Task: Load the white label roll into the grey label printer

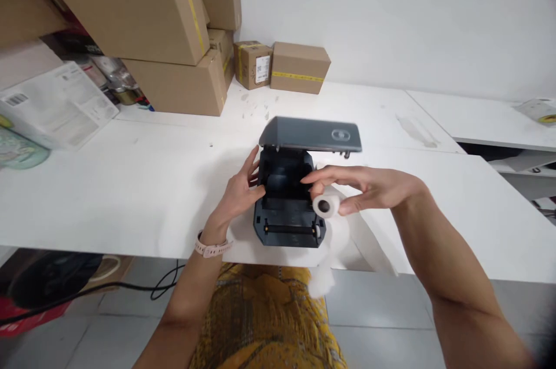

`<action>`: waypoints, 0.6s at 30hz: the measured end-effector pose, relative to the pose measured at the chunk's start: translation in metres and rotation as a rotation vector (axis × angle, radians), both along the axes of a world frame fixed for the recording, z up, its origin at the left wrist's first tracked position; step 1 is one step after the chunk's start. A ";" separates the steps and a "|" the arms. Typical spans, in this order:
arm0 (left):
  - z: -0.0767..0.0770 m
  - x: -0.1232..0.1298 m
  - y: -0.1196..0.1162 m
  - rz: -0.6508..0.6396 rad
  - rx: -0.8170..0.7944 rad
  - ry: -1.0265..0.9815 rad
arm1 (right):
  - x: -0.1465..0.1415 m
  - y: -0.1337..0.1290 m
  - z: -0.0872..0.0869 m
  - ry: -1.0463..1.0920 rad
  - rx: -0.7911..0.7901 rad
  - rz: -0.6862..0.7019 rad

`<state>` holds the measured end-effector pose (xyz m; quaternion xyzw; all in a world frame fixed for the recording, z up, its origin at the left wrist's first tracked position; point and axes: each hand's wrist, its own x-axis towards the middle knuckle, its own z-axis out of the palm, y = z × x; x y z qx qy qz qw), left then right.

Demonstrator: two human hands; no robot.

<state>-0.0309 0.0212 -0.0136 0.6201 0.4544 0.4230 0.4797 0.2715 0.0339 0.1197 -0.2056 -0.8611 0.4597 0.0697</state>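
Observation:
A dark label printer (289, 224) stands on the white table with its lid (310, 134) raised, showing the hollow compartment and a front roller. My left hand (238, 192) grips the printer's left side, thumb over the rim and fingers along the outside wall. Between the thumb and fingers of my right hand (358, 186) is a small white paper roll (326, 205), its dark core facing me. It is held over the printer's right edge, outside the compartment. Loose white paper (339, 236) trails below the roll, partly past the table edge; its outline is blurred.
Cardboard boxes (174, 85) are stacked at the back left, with two smaller boxes (299, 68) against the wall. A white carton (56, 105) lies at the far left. The table's front edge (165, 254) runs close to me. A black cable (130, 286) hangs below.

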 end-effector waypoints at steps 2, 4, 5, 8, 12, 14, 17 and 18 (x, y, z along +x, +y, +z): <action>0.001 0.000 0.001 0.006 0.023 0.037 | 0.012 -0.005 0.007 -0.014 0.023 -0.013; 0.003 0.000 0.002 0.008 0.032 0.051 | 0.015 -0.004 0.013 -0.040 0.051 -0.028; 0.004 0.000 0.002 0.006 0.031 0.051 | 0.014 -0.002 0.016 -0.048 0.069 -0.040; 0.006 0.001 0.000 0.016 0.019 0.049 | 0.008 0.012 0.027 -0.048 0.156 -0.101; 0.009 0.005 -0.004 0.047 0.007 0.048 | -0.003 0.033 0.034 -0.037 0.302 -0.211; 0.011 0.006 -0.005 0.053 -0.010 0.060 | -0.009 0.044 0.031 -0.054 0.364 -0.223; 0.013 0.007 -0.005 0.061 -0.025 0.069 | -0.014 0.059 0.020 -0.085 0.441 -0.220; 0.014 0.007 -0.006 0.062 -0.024 0.066 | -0.014 0.064 0.017 -0.089 0.456 -0.228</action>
